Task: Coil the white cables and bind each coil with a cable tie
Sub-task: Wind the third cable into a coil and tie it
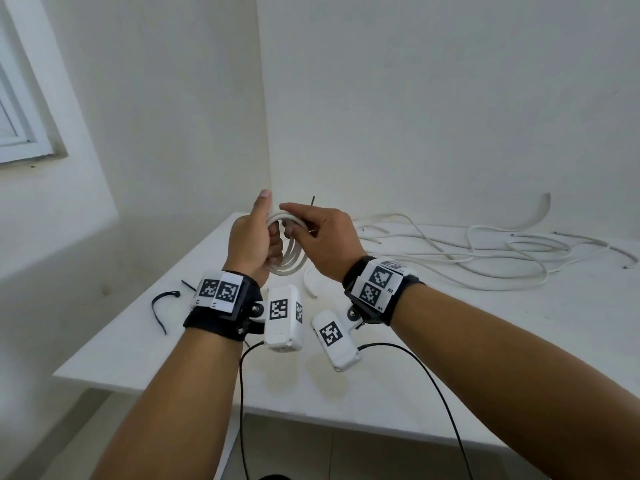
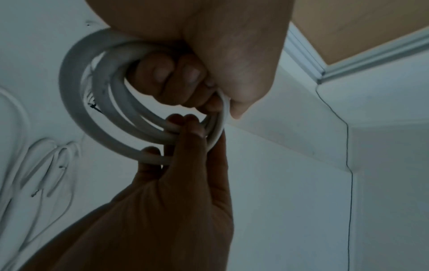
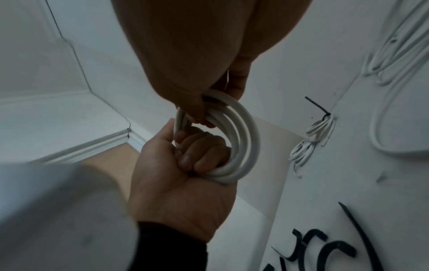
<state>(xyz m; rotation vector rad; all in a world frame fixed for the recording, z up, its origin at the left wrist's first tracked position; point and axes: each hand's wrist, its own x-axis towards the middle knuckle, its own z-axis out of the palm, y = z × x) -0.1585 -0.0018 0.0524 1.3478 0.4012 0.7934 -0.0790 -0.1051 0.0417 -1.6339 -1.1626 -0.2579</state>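
Note:
I hold a coil of white cable [image 1: 292, 263] above the white table [image 1: 450, 358]. My left hand [image 1: 251, 237] grips its left side, fingers [image 2: 176, 73] curled through the loops and thumb up. My right hand [image 1: 311, 226] pinches the top of the coil [image 3: 246, 137] between thumb and fingers [image 3: 199, 111]. A thin black tie tip [image 1: 313, 201] shows just above the right hand; I cannot tell whether the hand holds it. Loose black cable ties [image 1: 161, 306] lie on the table to the left.
Loose white cables [image 1: 485, 254] sprawl over the right half of the table. A small coil bound with a black tie [image 3: 318, 132] lies on the table beyond my hands. Walls close off the back and left, with a window [image 1: 20, 116] on the left.

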